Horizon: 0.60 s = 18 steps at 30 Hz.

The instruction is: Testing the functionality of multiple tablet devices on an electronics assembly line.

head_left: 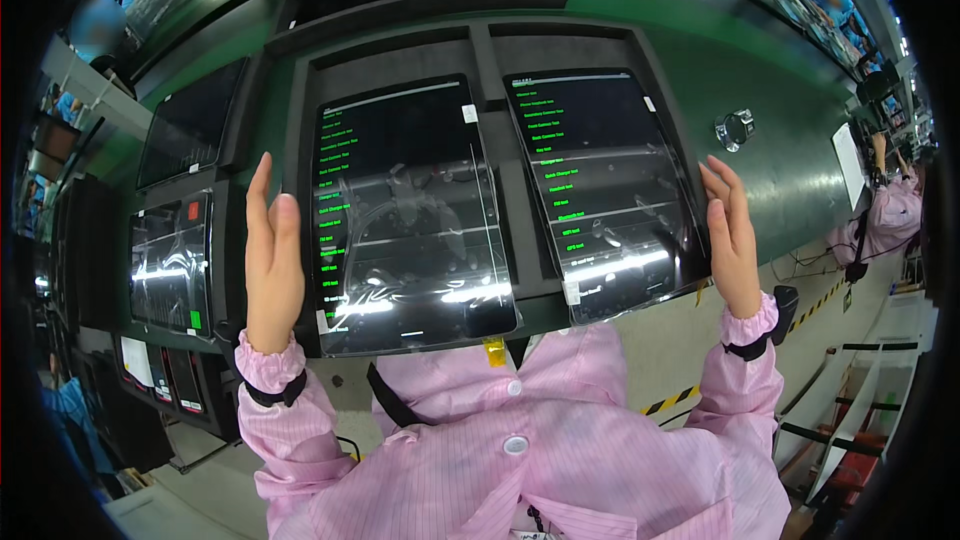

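Observation:
Two tablets lie side by side in a dark foam tray (483,50), their lit black screens showing lists in green text. The left tablet (415,240) and the right tablet (605,180) both have clear film with glare on them. My left hand (272,260) is at the tray's left side, fingers stretched upward and nothing in it. At the opposite side, my right hand (733,240) has its fingers extended, close to the right tablet's lower right corner. Whether either hand presses on the tray's side is hard to make out.
More tablets sit in a second tray to the left, one dark (190,125) and one lit (170,260). Another foam tray (420,15) stands beyond. A shiny round metal object (734,130) rests on the green table (790,180). Yellow tape (495,351) hangs at the front edge.

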Each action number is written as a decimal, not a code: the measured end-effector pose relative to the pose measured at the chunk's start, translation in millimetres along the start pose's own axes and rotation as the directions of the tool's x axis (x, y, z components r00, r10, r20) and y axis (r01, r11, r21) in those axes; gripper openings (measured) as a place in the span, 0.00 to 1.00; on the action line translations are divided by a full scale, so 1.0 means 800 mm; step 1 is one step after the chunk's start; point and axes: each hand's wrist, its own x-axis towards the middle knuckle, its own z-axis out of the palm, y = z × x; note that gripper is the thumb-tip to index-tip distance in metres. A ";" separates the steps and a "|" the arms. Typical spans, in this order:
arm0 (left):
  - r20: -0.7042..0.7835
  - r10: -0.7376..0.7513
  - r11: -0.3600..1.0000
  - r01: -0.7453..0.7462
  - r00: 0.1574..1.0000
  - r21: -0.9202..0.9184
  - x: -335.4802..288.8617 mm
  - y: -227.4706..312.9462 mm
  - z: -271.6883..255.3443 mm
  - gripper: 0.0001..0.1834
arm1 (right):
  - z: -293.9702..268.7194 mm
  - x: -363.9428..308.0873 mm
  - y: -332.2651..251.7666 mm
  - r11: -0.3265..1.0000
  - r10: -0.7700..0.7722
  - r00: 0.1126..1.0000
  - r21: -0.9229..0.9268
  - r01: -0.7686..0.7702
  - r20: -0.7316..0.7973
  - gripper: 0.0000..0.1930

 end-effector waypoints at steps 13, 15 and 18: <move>-0.068 0.348 0.914 -0.322 0.935 0.245 -0.063 0.008 -0.019 0.32 | 0.029 -0.033 -0.064 0.844 -0.357 0.846 -0.251 0.474 0.397 0.12; -0.039 0.409 0.883 -0.385 0.912 0.269 -0.074 0.003 -0.023 0.30 | 0.023 -0.044 -0.059 0.911 -0.339 0.902 -0.147 0.386 0.268 0.08; 0.000 0.429 0.865 -0.411 0.903 0.287 -0.087 0.004 -0.023 0.30 | 0.015 -0.047 -0.044 0.936 -0.325 0.926 -0.071 0.344 0.189 0.08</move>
